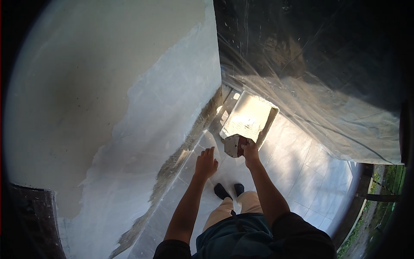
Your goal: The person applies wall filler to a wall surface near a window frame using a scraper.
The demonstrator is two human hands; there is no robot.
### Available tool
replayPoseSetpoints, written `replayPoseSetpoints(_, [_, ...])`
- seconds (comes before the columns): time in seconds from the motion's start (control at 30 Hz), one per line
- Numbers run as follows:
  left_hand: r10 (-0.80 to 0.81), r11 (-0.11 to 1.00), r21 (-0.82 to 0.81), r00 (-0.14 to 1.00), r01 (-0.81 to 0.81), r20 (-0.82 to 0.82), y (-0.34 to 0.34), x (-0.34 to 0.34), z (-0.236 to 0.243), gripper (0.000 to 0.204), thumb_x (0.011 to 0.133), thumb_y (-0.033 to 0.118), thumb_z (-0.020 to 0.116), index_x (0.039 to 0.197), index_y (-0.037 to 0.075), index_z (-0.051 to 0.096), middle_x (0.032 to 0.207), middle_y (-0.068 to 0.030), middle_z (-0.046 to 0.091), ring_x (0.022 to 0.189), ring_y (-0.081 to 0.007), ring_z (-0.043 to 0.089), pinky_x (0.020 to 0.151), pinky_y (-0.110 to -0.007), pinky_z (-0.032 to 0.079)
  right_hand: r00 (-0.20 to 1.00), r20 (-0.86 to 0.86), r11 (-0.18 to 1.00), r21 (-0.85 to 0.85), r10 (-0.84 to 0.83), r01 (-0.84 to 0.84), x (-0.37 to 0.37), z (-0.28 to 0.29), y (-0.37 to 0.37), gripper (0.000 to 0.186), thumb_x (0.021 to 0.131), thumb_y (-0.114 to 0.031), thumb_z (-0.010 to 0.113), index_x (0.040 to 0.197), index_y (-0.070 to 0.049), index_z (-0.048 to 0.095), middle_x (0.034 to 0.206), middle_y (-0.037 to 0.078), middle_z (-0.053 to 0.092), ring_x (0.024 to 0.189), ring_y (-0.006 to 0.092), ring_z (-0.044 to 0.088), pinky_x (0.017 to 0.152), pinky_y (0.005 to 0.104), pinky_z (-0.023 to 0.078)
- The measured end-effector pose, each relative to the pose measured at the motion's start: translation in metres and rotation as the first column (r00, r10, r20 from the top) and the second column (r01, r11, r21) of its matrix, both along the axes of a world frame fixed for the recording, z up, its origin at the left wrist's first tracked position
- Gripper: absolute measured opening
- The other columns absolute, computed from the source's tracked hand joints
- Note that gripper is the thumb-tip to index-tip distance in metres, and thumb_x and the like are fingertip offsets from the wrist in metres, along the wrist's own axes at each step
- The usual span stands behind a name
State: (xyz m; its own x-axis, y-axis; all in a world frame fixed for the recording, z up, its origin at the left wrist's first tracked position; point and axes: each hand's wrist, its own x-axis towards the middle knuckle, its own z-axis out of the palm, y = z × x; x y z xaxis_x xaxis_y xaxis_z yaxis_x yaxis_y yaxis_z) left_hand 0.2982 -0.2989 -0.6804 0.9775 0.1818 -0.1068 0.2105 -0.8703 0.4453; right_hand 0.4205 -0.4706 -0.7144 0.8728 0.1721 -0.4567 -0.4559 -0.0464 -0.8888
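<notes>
My right hand [250, 153] is closed around the red-brown handle of a plastering trowel [232, 146]. Pale, dried-looking smears coat its flat blade. Just beyond the blade lies a rectangular tub [271, 123], light inside and brightly sunlit, with a wet-looking cream plaster mix [248, 116] in it. The trowel overlaps the tub's near edge in view; whether they touch I cannot tell. To the left, my left hand [206, 163] hangs with nothing in it, its fingers stretched and slightly apart. It is between the tub and the wall [159, 103], which carries a fresh whitish coat over part of its beige surface.
Clear plastic sheeting [310, 99] drapes over the dark surface at right. Large grey tiles [297, 172] cover the floor. A rough unplastered strip [172, 166] runs along the wall's foot. A dark frame [36, 216] sits at lower left; railing [379, 197] and greenery lie far right.
</notes>
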Motion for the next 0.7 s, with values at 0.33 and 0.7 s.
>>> replayPoseSetpoints(0.33, [0.039,0.998,-0.052,0.998,-0.042,-0.056,-0.027,0.036,-0.028,0.059,0.082,0.015,0.061,0.136,0.002,0.039,0.123,-0.0175,0.053,0.111,-0.0348,0.054,0.088,-0.047,0.047,0.998,-0.068,0.995,-0.100,0.004,-0.011,0.044,-0.033,-0.017,0.033,0.083,0.003,0.056,0.116,0.006,0.059,0.103,0.012,0.065,0.089,0.0184,0.062,0.077,0.0320,0.049])
replayPoseSetpoints(0.7, [0.156,0.980,-0.109,0.984,-0.166,-0.091,-0.050,0.083,-0.067,0.055,0.085,0.017,0.060,0.134,0.002,0.040,0.122,-0.0182,0.054,0.110,-0.0352,0.055,0.087,-0.046,0.047,0.974,0.121,0.937,-0.319,0.192,-0.145,0.102,-0.105,-0.027,0.027,0.086,0.005,0.052,0.111,0.005,0.061,0.081,0.006,0.063,0.067,0.0121,0.057,0.058,0.0280,0.046])
